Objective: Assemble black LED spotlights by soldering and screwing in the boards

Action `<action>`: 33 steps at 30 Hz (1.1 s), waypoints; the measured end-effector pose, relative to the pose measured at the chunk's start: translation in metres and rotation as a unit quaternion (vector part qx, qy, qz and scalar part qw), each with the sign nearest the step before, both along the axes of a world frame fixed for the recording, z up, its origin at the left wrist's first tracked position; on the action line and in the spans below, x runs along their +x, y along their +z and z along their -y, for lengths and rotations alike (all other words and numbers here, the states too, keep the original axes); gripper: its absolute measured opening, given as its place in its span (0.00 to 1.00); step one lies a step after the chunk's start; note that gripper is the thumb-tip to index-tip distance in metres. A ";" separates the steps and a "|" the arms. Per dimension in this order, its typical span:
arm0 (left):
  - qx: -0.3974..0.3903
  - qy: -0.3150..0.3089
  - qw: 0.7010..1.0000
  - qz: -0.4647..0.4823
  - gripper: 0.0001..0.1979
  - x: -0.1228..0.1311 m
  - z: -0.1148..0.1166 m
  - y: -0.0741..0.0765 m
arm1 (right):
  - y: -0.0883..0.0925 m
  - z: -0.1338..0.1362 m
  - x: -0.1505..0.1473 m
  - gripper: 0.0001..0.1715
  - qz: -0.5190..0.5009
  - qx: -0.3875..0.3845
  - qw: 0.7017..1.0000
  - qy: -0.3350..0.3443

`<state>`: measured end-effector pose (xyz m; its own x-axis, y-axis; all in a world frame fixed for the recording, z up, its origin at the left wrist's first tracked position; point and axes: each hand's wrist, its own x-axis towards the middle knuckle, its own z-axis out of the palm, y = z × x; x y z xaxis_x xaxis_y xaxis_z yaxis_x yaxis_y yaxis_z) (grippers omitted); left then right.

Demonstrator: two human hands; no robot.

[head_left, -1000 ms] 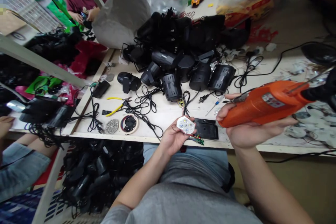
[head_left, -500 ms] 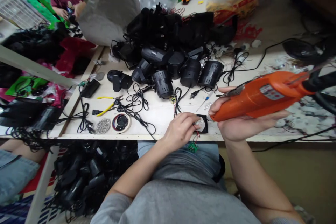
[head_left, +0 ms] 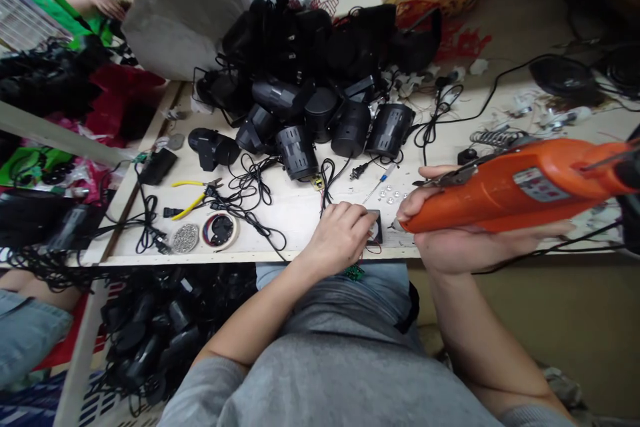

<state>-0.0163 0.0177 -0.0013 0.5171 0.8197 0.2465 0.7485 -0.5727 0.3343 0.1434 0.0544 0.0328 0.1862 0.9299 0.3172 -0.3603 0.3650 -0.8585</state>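
My right hand point(head_left: 453, 247) is wrapped round an orange electric screwdriver point(head_left: 493, 190), whose tip points left. At the front edge of the bench, my left hand point(head_left: 340, 230) curls its fingers over a small black square part point(head_left: 379, 228) and covers most of it. A pale round piece shows inside that part. Below the left hand, a green circuit board point(head_left: 354, 272) hangs over the edge by thin wires. The screwdriver's tip stands to the right of the black part, apart from it. Small clear lenses point(head_left: 391, 196) and a thin blue-handled screwdriver point(head_left: 384, 178) lie just behind.
Black lamp housings point(head_left: 296, 150) are heaped behind my hands. To the left lie yellow-handled pliers point(head_left: 190, 203), a tape roll point(head_left: 235, 232) holding dark pieces, and a pile of screws point(head_left: 185, 238). Black cables point(head_left: 257, 177) trail across the bench. Other people sit behind and left.
The camera view has shifted, so the bench items sit further left and higher. The left hand now covers more of the black part. The orange screwdriver stays in my right hand.
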 end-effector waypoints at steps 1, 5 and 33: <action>-0.002 0.009 1.000 0.005 0.15 0.001 0.000 -0.002 | 0.000 0.001 0.000 0.53 -0.004 0.007 1.000 -0.009; -0.026 0.089 0.991 0.094 0.13 0.003 0.002 -0.014 | 0.002 0.007 0.003 0.55 -0.020 0.021 0.999 0.040; -0.073 0.014 0.964 0.254 0.13 -0.008 -0.005 -0.026 | -0.006 0.005 0.010 0.49 -0.035 0.035 0.970 0.239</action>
